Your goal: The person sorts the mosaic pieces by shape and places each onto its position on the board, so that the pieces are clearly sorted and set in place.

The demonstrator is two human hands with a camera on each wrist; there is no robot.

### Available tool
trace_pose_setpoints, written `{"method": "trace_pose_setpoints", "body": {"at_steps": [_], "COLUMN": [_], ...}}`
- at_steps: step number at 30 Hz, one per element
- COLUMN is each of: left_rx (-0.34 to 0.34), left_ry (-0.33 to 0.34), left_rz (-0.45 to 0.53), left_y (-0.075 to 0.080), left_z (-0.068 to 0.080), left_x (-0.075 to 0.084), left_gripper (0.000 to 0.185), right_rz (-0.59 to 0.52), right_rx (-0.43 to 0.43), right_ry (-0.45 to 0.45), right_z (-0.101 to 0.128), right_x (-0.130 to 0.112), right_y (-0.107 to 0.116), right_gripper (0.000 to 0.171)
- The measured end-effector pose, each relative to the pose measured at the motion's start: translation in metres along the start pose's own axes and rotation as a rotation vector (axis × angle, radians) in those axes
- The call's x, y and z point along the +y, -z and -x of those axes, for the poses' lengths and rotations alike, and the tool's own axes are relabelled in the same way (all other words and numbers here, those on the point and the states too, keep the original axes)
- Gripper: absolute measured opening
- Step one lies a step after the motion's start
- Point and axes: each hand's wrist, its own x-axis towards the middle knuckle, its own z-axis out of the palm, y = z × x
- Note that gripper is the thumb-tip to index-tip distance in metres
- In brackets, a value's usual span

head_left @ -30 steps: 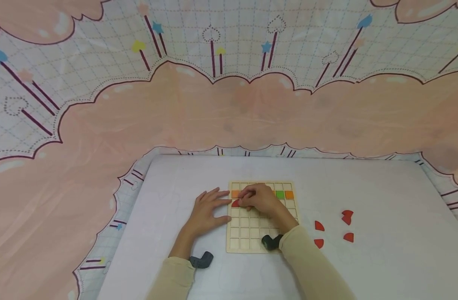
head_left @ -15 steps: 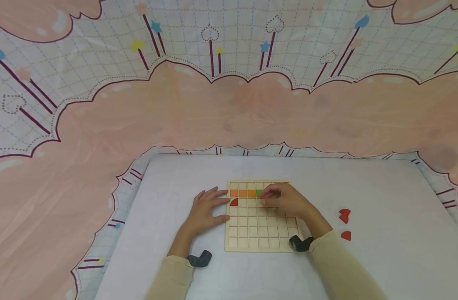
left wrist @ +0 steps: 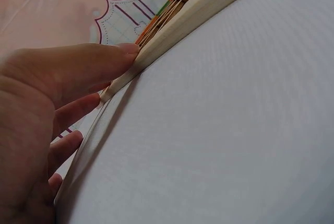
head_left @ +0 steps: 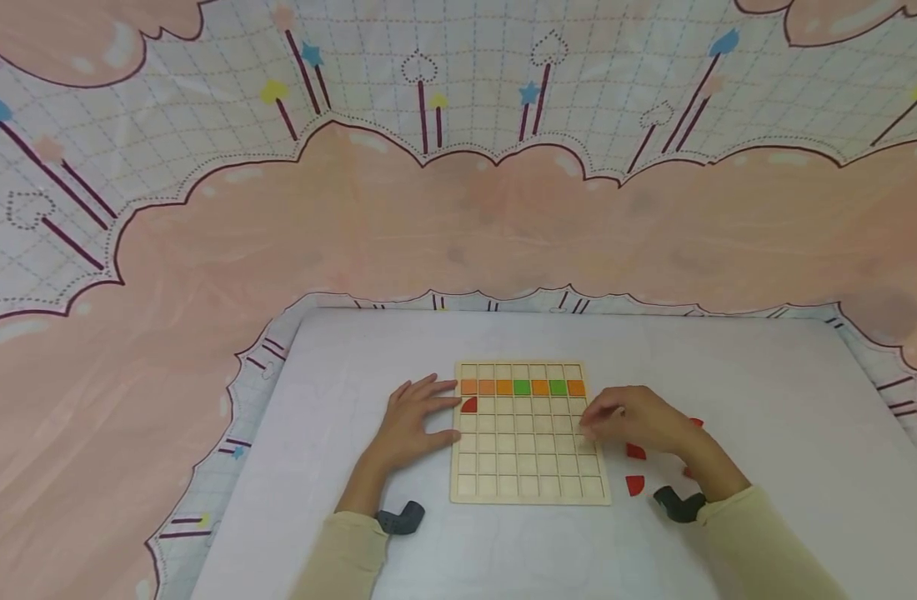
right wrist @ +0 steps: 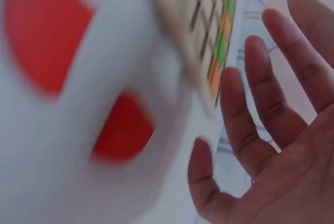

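A pale wooden grid board (head_left: 529, 465) lies on the table in the head view. One red quarter-circle piece (head_left: 469, 406) sits in its leftmost cell, just under a row of orange and green square tiles (head_left: 522, 387). My left hand (head_left: 416, 422) rests at the board's left edge, fingers spread and thumb (left wrist: 117, 57) against the wooden side. Over the right edge hovers my right hand (head_left: 642, 417), its fingers loosely bent and holding nothing. In the right wrist view, two blurred red pieces (right wrist: 124, 130) lie on the table beside that hand.
Red quarter pieces (head_left: 635, 486) are scattered right of the board, some partly hidden behind the right hand and wrist. Dark wrist cameras (head_left: 402, 518) are strapped to both wrists. A patterned cloth (head_left: 503, 225) hangs behind the white table (head_left: 338, 350).
My right hand has drawn back rightward from the red piece in the left cell to the board's right edge, uncovering the tile row. My left hand stays in place.
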Motion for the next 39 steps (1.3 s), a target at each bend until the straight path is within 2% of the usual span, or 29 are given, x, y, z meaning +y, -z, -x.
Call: {"method": "trace_pose_setpoints", "body": {"at_steps": [8, 15, 22, 29, 39], "left_rx": [0.005, -0.001, -0.006, -0.006, -0.007], "left_ry": [-0.010, 0.002, 0.008, 0.005, 0.009], "left_rz": [0.002, -0.001, 0.005, 0.003, 0.011], "left_y": [0.001, 0.001, 0.001, 0.001, 0.001], "left_z": [0.001, 0.000, 0.001, 0.000, 0.001], "left_x": [0.001, 0.001, 0.001, 0.000, 0.000], "left_gripper": [0.054, 0.054, 0.054, 0.054, 0.053], "right_rz": [0.131, 0.199, 0.272, 0.266, 0.216], "right_rx": [0.007, -0.022, -0.036, -0.017, -0.075], "right_ry": [-0.008, -0.077, -0.036, 0.012, -0.069], "right_z": [0.022, 0.030, 0.033, 0.030, 0.021], "right_x": [0.023, 0.033, 0.039, 0.043, 0.045], "right_y": [0.003, 0.002, -0.003, -0.002, 0.001], "right_gripper": [0.014, 0.021, 0.029, 0.025, 0.029]}}
